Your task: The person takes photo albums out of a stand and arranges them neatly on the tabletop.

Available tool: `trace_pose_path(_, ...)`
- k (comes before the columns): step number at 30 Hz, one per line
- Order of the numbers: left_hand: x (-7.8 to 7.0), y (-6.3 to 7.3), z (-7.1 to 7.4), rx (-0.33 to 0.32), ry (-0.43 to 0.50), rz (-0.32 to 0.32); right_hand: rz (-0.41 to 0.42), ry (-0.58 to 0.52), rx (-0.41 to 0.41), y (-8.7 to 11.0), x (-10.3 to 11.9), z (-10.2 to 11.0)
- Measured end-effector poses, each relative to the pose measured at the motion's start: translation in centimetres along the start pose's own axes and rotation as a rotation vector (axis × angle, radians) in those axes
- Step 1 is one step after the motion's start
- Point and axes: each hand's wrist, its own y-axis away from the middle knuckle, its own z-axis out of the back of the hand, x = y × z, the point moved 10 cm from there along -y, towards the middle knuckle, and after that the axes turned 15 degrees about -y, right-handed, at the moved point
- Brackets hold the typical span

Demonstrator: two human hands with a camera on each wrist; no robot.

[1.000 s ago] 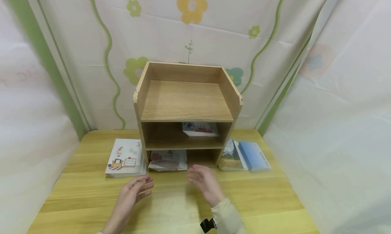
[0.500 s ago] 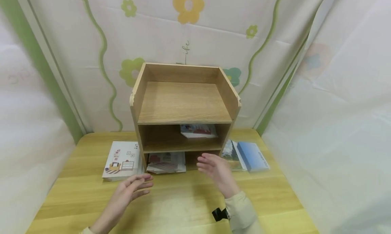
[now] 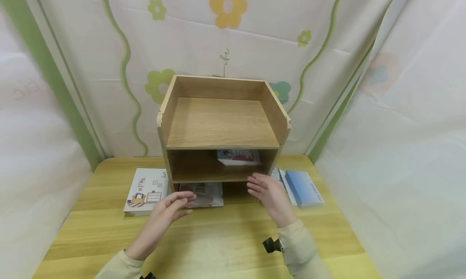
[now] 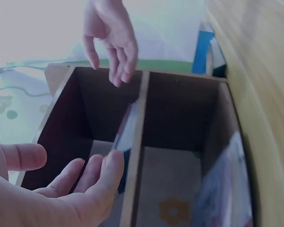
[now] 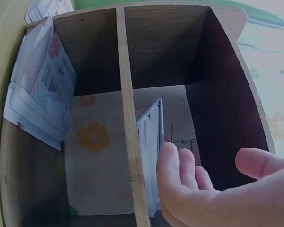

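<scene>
A small wooden desktop shelf (image 3: 223,123) stands at the back of the table. My left hand (image 3: 164,216) hovers before its lower left side, fingers loosely extended and holding nothing. My right hand (image 3: 272,199) is raised in front of the shelf's right side, palm inward and fingers relaxed, also without anything in it. Several thin books or booklets (image 3: 238,157) lie in the middle compartment towards the right; in the right wrist view that stack (image 5: 150,156) is close to the right fingertips. Another booklet stack (image 3: 209,193) lies at the left of the bottom compartment, partly behind the left fingers.
Left of the shelf is a white stack of books (image 3: 147,190) with a room drawing. On the right are a blue box or book (image 3: 303,188) marked POLAROID and a partly hidden booklet (image 3: 287,186). Flowered cloth (image 3: 196,40) hangs around the wooden table (image 3: 214,246).
My right hand has moved right and up, away from the bottom compartment. My left hand has shifted slightly right and up towards the shelf. The books look unmoved.
</scene>
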Motion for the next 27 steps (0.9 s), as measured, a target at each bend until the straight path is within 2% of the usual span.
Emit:
trace_pose_path(7,-1.6,-2.3,-1.0,-0.019,0.033,-0.002,-0.033,-0.007,0.005,-0.4,0.4,-0.1)
trace_pose_path(12,-2.4,-3.8,-1.5,-0.007,0.09,-0.004,-0.034,-0.015,0.003,-0.7,0.8,-0.4)
trace_pose_path(18,-3.0,-5.4,-1.9,-0.012,0.119,-0.009,-0.052,-0.031,0.005,-0.8,0.7,-0.5)
trace_pose_path(27,-3.5,-7.0,-1.8,-0.041,0.161,0.018,-0.059,-0.039,0.016,-1.3,0.5,-0.7)
